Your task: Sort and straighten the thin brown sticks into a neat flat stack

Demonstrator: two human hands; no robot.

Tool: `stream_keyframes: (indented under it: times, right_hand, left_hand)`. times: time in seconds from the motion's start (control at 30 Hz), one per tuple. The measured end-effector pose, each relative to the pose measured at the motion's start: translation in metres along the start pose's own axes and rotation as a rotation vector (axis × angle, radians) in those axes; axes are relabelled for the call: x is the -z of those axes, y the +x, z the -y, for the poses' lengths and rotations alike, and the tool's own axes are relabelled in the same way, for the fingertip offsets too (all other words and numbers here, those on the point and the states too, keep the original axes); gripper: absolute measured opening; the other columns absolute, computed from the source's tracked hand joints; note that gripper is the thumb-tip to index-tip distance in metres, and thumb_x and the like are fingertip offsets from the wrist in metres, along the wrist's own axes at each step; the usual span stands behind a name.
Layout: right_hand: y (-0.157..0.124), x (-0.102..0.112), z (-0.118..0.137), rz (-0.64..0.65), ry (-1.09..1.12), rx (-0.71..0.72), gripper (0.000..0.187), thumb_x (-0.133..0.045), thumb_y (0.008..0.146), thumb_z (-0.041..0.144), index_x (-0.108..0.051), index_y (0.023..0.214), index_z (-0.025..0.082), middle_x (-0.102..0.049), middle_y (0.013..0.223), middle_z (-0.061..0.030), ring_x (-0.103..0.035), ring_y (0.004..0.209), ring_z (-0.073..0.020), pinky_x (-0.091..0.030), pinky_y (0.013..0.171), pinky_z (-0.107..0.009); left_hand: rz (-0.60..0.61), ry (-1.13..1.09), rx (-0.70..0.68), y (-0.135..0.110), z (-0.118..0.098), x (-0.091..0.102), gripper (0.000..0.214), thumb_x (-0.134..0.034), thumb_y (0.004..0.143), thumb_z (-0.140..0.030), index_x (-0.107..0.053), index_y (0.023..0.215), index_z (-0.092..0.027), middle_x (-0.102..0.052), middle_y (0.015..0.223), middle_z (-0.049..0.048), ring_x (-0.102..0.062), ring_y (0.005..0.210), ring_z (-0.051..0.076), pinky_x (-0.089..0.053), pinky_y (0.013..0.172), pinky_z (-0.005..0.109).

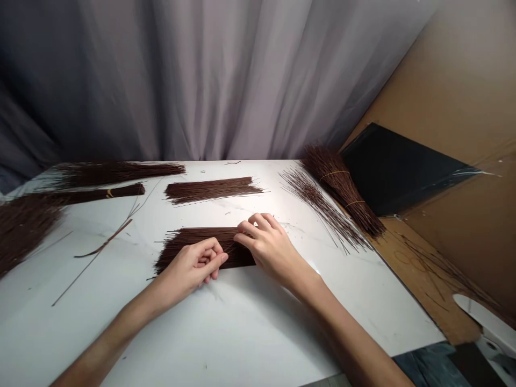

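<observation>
A flat stack of thin dark brown twigs lies on the white table in front of me. My left hand is at its near edge, with the fingers curled in and the thumb pressed towards the index finger. Whatever that pinch holds is too fine to make out. Over the right part of the stack is my right hand, its fingers bent and a little apart, nothing plainly held in them. It covers that end of the twigs.
Behind lies a second twig stack. Tied bundles rest at left and right, beside loose twigs. A few crossed strands lie on the white table. A grey curtain hangs behind.
</observation>
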State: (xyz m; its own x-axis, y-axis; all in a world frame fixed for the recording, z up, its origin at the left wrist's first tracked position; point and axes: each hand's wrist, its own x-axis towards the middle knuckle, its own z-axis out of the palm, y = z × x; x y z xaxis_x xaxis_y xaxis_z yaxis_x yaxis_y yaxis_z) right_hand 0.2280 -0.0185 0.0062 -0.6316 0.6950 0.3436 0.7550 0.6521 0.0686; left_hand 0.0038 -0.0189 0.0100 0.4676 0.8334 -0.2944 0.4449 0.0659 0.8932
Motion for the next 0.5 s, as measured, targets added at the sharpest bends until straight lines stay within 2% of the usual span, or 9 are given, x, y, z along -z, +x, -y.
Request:
stream_keyframes:
  times: [0.17,0.27,0.4,0.5]
  right_hand:
    - [0.002,-0.003,-0.001,0.076,0.071,-0.032,0.021,-0.050,0.097,0.007,-0.066,0.102,0.020,-0.065,0.100,-0.0068,-0.050,0.099,-0.0237,-0.041,0.087,-0.038]
    - [0.000,-0.002,-0.003,0.048,0.146,-0.064,0.022,-0.050,0.099,0.009,-0.067,0.107,0.021,-0.064,0.107,-0.0081,-0.051,0.100,-0.0233,-0.044,0.088,-0.038]
    - [-0.006,0.005,-0.011,-0.157,0.324,-0.174,0.033,-0.053,0.102,0.021,-0.060,0.133,0.029,-0.049,0.137,-0.0122,-0.053,0.112,-0.0225,-0.049,0.095,-0.041]
    - [-0.007,0.011,-0.015,-0.372,0.377,-0.294,0.036,-0.053,0.102,0.022,-0.058,0.136,0.030,-0.048,0.134,-0.0126,-0.054,0.115,-0.0235,-0.048,0.100,-0.044]
  left_hand:
    - [-0.022,0.055,-0.037,0.001,0.001,-0.001,0.035,-0.058,0.094,-0.053,-0.053,0.080,-0.021,-0.057,0.065,-0.0023,-0.050,0.056,0.013,-0.036,0.049,0.021]
    - [-0.042,0.041,-0.062,0.001,0.004,-0.001,0.032,-0.059,0.094,-0.048,-0.053,0.079,-0.021,-0.058,0.065,-0.0026,-0.051,0.056,0.013,-0.038,0.051,0.021]
    - [-0.046,-0.002,-0.083,0.002,0.005,0.001,0.029,-0.057,0.096,-0.048,-0.056,0.084,-0.021,-0.062,0.066,-0.0021,-0.054,0.057,0.013,-0.040,0.054,0.023]
    - [-0.007,-0.114,-0.075,0.002,0.001,0.004,0.031,-0.053,0.099,-0.051,-0.055,0.089,-0.021,-0.070,0.069,0.0010,-0.061,0.059,0.015,-0.042,0.056,0.025]
